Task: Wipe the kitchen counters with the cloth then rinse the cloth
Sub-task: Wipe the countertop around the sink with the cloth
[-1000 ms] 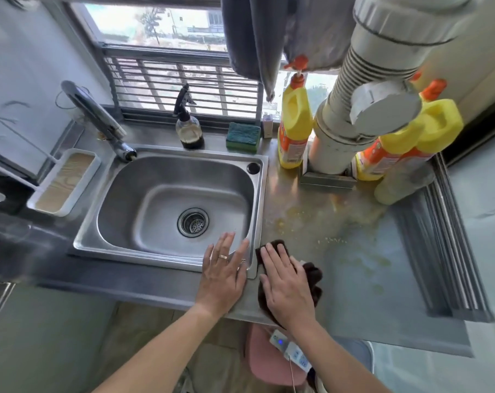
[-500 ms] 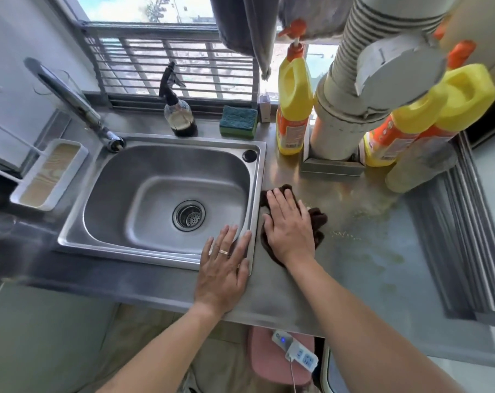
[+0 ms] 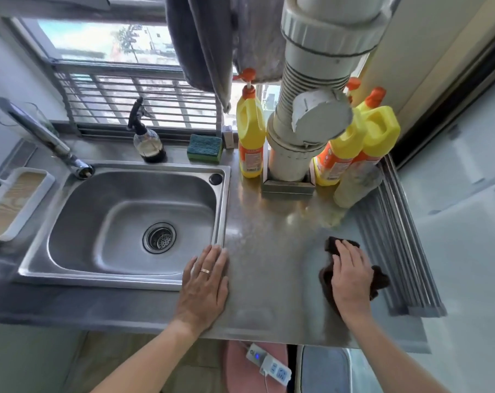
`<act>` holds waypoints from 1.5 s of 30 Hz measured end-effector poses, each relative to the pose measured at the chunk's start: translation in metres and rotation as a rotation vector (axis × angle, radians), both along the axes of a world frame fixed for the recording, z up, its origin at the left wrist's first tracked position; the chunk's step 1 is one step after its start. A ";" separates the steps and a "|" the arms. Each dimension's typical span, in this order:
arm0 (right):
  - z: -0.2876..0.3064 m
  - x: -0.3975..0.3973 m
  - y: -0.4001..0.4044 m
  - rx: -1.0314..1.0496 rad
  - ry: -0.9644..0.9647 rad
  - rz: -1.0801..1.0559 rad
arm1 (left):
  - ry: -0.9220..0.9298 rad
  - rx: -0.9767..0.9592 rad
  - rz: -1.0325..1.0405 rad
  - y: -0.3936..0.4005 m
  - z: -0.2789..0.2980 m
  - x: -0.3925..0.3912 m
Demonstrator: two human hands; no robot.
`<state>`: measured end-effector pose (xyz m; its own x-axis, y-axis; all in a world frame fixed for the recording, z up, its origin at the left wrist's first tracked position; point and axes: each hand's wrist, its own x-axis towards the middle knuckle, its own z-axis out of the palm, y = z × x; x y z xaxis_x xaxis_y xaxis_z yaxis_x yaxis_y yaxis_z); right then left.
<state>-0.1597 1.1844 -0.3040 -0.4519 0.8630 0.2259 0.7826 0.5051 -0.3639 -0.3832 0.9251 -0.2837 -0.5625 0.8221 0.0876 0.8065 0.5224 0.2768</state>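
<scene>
One cloth (image 3: 380,282) — beneath right grip (image 3: 351,276).

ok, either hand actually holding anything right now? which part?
Nothing gripped. Right hand presses flat on the middle of the dark cloth, fingers straight. Left hand rests flat on the sink rim's near right corner.

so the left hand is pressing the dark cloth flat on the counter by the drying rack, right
Not quite: the head view shows the right hand pressing the dark cloth flat on the counter by the drying rack. The left hand rests at the sink's corner.
</scene>
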 end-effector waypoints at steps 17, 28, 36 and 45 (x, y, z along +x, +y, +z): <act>0.008 -0.106 -0.012 -0.115 -0.172 0.537 | -0.011 -0.133 -0.036 0.075 -0.010 0.004; 0.004 -0.137 0.019 -0.053 -0.128 0.286 | -0.009 -0.111 -0.019 0.076 -0.007 0.002; 0.021 -0.077 0.024 -0.129 -0.335 -0.151 | -0.010 -0.072 -0.022 0.074 -0.009 0.002; 0.070 -0.030 0.047 -0.363 0.032 -0.067 | 0.004 -0.098 -0.039 0.073 -0.003 0.003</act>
